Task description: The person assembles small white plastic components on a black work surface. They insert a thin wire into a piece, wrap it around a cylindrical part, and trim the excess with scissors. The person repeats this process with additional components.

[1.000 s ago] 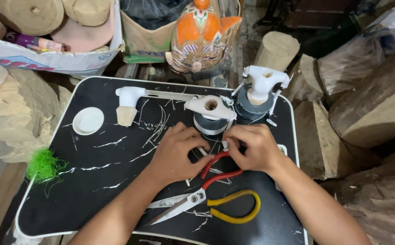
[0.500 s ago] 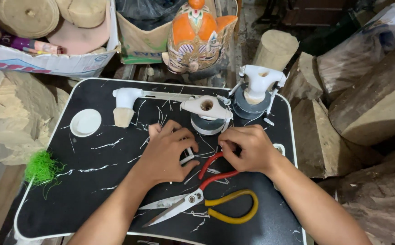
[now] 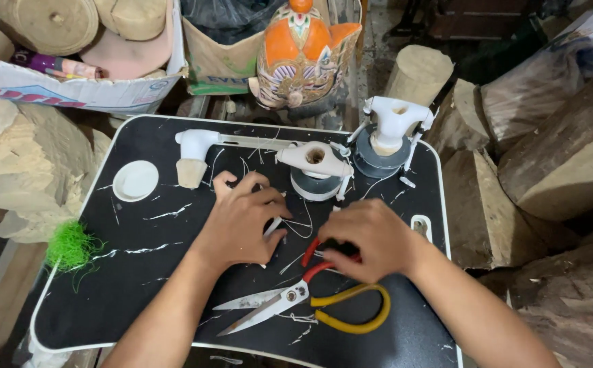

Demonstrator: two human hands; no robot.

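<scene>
My left hand [image 3: 242, 218] rests knuckles-up on the black tray [image 3: 126, 286], fingers bent. A thin white sliver [image 3: 273, 227] pokes out under its thumb. My right hand [image 3: 371, 238] is closed over a red-handled tool [image 3: 312, 253], of which only the red handles show. Just in front of both hands lie scissors [image 3: 279, 303] with a yellow handle loop [image 3: 351, 315], blades pointing left. Behind the hands a white carved piece [image 3: 313, 158] sits on a grey tape roll [image 3: 310, 185].
A second white carved piece [image 3: 393, 117] on a grey roll stands at the tray's back right. A white pipe-shaped part [image 3: 198, 143], a small white dish [image 3: 135, 180] and a green fuzzy tuft [image 3: 71, 245] lie to the left. A painted orange mask [image 3: 303, 54], a cardboard box [image 3: 71, 88] and wood logs [image 3: 569, 157] surround the tray.
Both hands have drawn back from the nearer tape roll toward me. The left hand's fingers have curled down onto the tray, and the right hand stays on the red handles.
</scene>
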